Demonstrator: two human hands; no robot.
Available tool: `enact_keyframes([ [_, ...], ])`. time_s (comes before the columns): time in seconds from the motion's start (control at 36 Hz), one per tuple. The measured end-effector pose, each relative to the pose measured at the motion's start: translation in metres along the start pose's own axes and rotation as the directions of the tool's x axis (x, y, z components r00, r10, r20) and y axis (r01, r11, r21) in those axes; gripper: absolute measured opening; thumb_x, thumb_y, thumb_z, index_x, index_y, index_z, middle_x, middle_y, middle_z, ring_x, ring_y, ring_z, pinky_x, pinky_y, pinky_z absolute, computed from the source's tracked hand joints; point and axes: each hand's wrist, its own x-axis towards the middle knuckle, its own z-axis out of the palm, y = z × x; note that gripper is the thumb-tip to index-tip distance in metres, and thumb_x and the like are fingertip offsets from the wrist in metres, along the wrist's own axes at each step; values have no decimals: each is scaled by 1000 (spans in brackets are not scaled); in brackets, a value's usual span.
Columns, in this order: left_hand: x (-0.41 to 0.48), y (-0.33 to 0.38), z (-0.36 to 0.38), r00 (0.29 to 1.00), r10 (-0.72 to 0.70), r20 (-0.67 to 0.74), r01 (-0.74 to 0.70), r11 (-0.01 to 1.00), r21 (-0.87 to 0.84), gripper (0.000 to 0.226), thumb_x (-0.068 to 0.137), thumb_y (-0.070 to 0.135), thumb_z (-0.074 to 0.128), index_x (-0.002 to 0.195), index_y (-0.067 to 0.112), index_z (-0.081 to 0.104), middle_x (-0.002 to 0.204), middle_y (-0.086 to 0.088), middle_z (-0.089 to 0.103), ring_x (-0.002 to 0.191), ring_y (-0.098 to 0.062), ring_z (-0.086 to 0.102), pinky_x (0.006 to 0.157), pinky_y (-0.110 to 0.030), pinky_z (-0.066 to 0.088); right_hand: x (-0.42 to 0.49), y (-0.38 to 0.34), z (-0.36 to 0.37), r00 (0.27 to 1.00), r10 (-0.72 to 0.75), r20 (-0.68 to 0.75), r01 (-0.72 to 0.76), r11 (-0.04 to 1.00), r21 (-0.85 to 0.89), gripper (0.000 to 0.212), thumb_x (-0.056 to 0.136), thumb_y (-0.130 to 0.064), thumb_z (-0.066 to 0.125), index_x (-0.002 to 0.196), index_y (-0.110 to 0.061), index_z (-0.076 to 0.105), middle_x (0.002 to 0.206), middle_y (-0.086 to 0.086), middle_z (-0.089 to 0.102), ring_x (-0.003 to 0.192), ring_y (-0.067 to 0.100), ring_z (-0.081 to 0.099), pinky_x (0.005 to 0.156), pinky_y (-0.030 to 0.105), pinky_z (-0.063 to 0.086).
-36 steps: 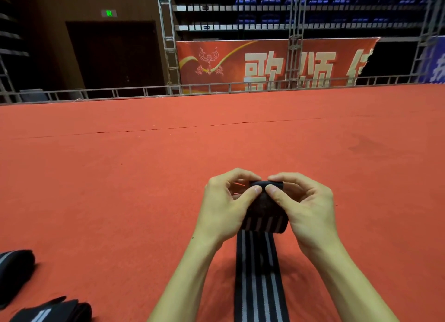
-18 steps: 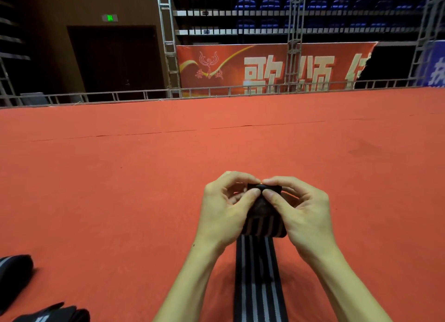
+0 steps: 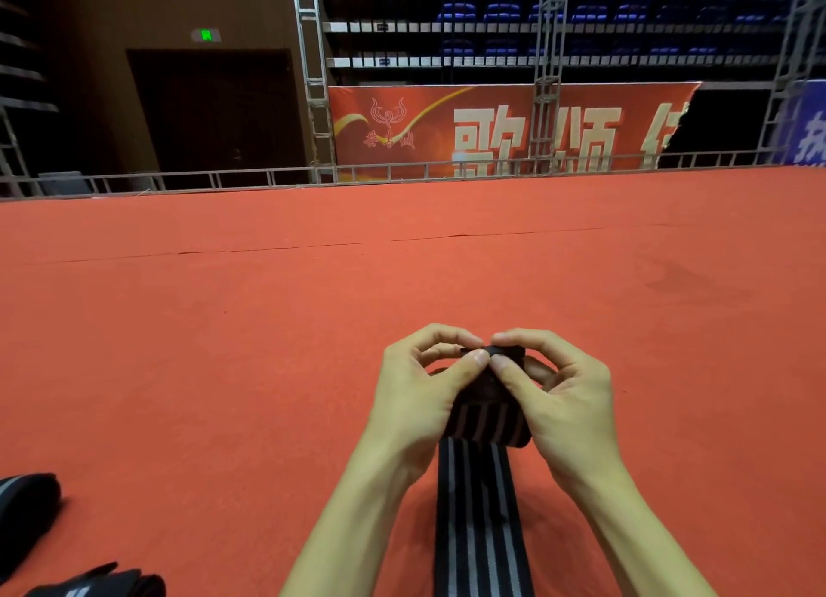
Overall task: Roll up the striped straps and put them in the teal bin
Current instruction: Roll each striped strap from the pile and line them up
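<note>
- Carpet (image 3: pixel 223 350), one red stretch, lies under everything I work on.
- One red banner (image 3: pixel 491 127) hangs beyond its far edge.
- One striped strap (image 3: pixel 480 520), black with grey lines, runs flat along the carpet between my forearms. Its far end is wound into one roll (image 3: pixel 487 422).
- Two hands grasp that roll: my left hand (image 3: pixel 415 400) and right hand (image 3: pixel 567 400) each pinch its top, thumb tips side by side.
- Two dark bundles lie at lower left, a farther bundle (image 3: pixel 27 507) and a nearer bundle (image 3: pixel 103 583), well apart from the strap.
</note>
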Motion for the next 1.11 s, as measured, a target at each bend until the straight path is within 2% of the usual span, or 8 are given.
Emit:
enact_keyframes([
  [0.08, 0, -2, 0, 998, 63, -30, -61, 997, 56, 29, 85, -3, 71, 72, 23, 73, 86, -5, 73, 69, -15, 68, 61, -26, 56, 1, -1, -1, 999, 39, 27, -40, 999, 20, 26, 83, 7, 72, 90, -18, 73, 91, 1, 75, 83, 16, 73, 77, 27, 57],
  [0.22, 2, -3, -1, 987, 154, -38, -150, 984, 96, 30, 83, -4, 73, 75, 24, 74, 86, 0, 74, 71, -18, 66, 67, -28, 55, 3, -3, -2, 988, 134, 78, -137, 990, 26, 18, 82, -27, 77, 99, -23, 73, 95, 0, 75, 88, 11, 70, 73, 23, 55],
  [0.28, 3, -4, 0, 983, 181, -41, -176, 979, 98, 28, 83, -6, 73, 79, 22, 72, 86, 1, 74, 74, -15, 68, 70, -28, 55, 3, -4, -2, 987, 130, 89, -131, 991, 4, 6, 89, -20, 71, 94, -21, 73, 93, -2, 74, 90, 10, 69, 70, 21, 53],
  [0.53, 4, -4, -5, 990, 140, 29, -143, 980, 137, 24, 86, 3, 73, 96, 25, 72, 99, 4, 74, 83, -11, 68, 78, -27, 54, 1, -9, -2, 994, 66, 87, -71, 996, 53, 14, 90, 2, 65, 95, -10, 70, 87, -1, 76, 80, 8, 70, 67, 18, 53],
  [0.67, 4, -3, -9, 988, 104, 115, -129, 962, 242, 14, 93, 12, 67, 98, 25, 71, 98, 0, 73, 75, -10, 67, 68, -27, 54, 3, -10, -4, 996, 47, 70, -51, 997, 51, 21, 86, 4, 68, 93, -15, 72, 88, 0, 76, 82, 10, 70, 72, 22, 55],
  [0.86, 5, -2, -8, 969, 231, 84, -245, 934, 260, 21, 88, 2, 70, 94, 22, 72, 96, 1, 72, 67, -5, 60, 68, -26, 49, 2, -12, -4, 996, 25, 89, -31, 997, 64, 35, 83, 4, 72, 86, -30, 77, 93, 1, 76, 88, 14, 71, 78, 23, 54],
  [0.97, 5, -2, -6, 952, 294, 78, -305, 913, 273, 23, 86, 1, 71, 91, 23, 71, 94, 1, 72, 72, -10, 64, 72, -33, 53, 3, -13, -3, 988, 111, 103, -117, 992, 53, 23, 78, -22, 74, 98, -33, 74, 98, 3, 75, 94, 18, 71, 84, 34, 57],
  [1.11, 7, -5, -5, 910, 407, 74, -410, 862, 298, 16, 80, 10, 68, 89, 23, 71, 92, -2, 71, 87, -13, 67, 79, -24, 52, 4, -15, -3, 975, 165, 146, -166, 986, -9, 19, 83, -44, 68, 99, -35, 73, 98, 4, 75, 97, 21, 71, 89, 51, 56],
])
